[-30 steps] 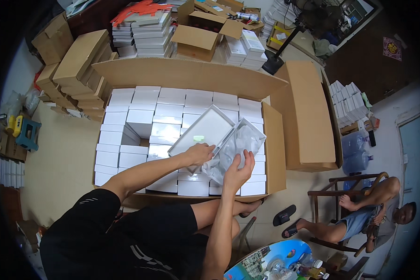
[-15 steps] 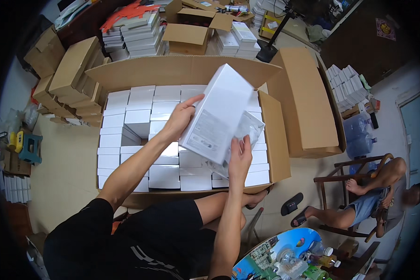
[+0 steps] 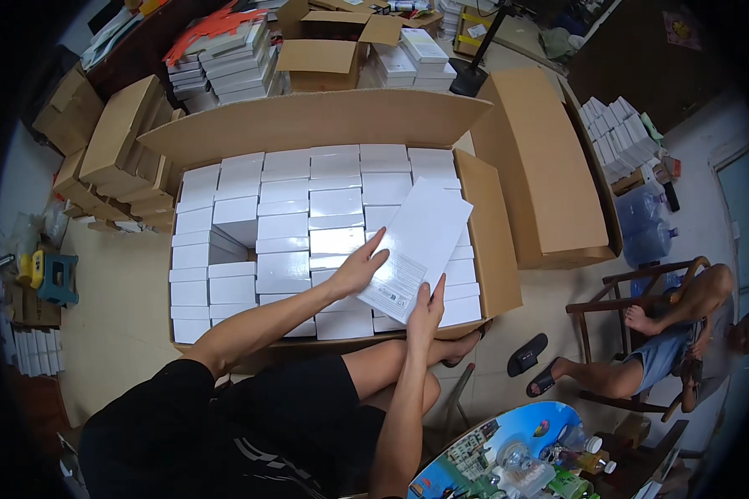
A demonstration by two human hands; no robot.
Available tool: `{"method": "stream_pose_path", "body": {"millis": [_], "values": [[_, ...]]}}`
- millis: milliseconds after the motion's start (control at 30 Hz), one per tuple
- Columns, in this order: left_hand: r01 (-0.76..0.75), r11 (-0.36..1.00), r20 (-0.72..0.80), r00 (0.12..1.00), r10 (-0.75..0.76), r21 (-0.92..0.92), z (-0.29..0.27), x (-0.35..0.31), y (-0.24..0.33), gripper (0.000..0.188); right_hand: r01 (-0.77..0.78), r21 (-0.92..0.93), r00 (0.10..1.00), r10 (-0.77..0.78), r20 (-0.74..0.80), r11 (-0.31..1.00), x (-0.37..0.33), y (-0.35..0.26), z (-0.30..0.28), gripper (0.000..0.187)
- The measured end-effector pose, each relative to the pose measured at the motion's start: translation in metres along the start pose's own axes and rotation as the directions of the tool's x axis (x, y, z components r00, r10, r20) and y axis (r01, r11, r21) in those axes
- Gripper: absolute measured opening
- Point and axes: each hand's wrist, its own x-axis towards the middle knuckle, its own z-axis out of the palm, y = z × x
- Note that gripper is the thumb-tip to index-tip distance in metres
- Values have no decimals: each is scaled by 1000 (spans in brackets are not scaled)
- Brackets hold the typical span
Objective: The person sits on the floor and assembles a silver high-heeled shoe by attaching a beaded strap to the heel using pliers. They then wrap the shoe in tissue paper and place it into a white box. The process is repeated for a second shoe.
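The white flat box (image 3: pixel 429 229) is in your hands, above the right-hand part of the open carton (image 3: pixel 491 241), with its broad face turned up and a block of print on the near half. Its long axis runs obliquely, from the near left end to the far right end, so most of its length lies beyond your grip, upward and to the right. Your left hand (image 3: pixel 362 266) is closed on the left long edge, and is the nearer of the two to the box's middle. Your right hand (image 3: pixel 427 312) pinches the near right corner; how far its fingers reach underneath cannot be told. The left forearm crosses low over the carton from the lower left, back of the hand upward, fingers pointing up and right. The right forearm rises almost straight from the lower edge, thumb and fingers directed away from you. Below, the carton holds rows of white boxes (image 3: pixel 283 270), with one gap in the left part of the packing. A second carton (image 3: pixel 545 175) stands just beside it on the right; a table (image 3: pixel 455 461) bearing bottles is near your right forearm, and a seated person (image 3: pixel 616 378) is farther right.
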Motion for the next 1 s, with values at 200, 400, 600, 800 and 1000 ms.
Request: {"method": "stream_pose_path", "body": {"millis": [200, 400, 600, 800, 1000], "values": [[95, 993, 38, 995, -93, -63, 6, 12, -7, 63, -145, 279, 989, 136, 49, 949, 14, 5, -1, 56], [46, 994, 18, 999, -44, -96, 8, 23, -48, 61, -205, 383, 978, 200, 54, 901, 11, 24, 3, 64], [57, 930, 27, 998, -51, -362, -40, -27, -16, 63, -200, 314, 946, 99, 309, 928, -29, -41, 9, 83], [-254, 963, -367, 890, 271, 93, -198, -110, -29, 70, -499, 215, 681, 226, 697, 840, -71, -97, 80, 58], [80, 983, -581, 813, 33, 167, -299, -150, -47, 51, -830, 19, 333, 470, 818, 557, -71, -96, 197, 41]]}}
